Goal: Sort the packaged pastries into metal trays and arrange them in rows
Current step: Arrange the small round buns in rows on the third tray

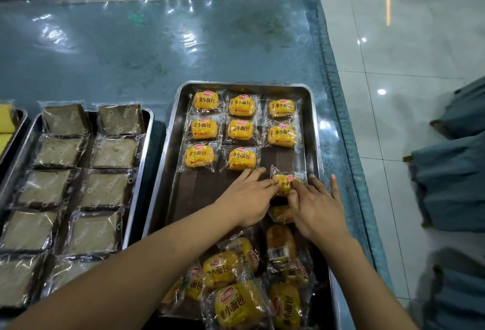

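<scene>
A heap of yellow buns (236, 290) lies at the tray's (313, 130) near end. Past it, the left hand (245, 198) and right hand (316, 207) both pinch one wrapped bun (284, 184). Farther back, buns sit in neat rows (241, 130).

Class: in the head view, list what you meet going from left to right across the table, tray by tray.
Tray edge with yellow cakes → tray of brown cake slices → tray of yellow bun packets → blue table covering's edge → tiled floor.
</scene>
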Demonstrator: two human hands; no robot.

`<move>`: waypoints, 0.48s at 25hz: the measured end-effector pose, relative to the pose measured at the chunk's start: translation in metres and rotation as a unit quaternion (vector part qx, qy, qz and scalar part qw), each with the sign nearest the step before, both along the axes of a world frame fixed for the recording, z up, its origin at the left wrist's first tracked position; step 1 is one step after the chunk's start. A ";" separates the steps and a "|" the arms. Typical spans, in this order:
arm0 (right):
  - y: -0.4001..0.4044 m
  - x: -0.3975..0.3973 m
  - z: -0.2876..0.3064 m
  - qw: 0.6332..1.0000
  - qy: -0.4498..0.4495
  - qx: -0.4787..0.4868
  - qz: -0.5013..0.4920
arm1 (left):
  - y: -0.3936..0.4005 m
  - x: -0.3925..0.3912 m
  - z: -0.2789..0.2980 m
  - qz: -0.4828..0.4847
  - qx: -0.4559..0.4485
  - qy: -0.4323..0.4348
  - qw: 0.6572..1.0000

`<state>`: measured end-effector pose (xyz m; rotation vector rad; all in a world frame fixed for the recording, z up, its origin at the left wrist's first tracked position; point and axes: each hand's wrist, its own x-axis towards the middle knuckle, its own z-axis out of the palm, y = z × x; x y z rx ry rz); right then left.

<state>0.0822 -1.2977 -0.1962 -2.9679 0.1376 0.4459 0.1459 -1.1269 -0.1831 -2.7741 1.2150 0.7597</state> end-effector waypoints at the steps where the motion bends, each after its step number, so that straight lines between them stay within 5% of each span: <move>1: 0.000 0.003 -0.002 1.000 0.001 0.002 -0.003 | -0.001 0.004 0.000 0.001 0.003 -0.005 1.000; 12: -0.005 0.037 -0.009 1.000 0.007 0.020 -0.009 | -0.010 0.029 0.001 0.041 0.016 -0.019 0.999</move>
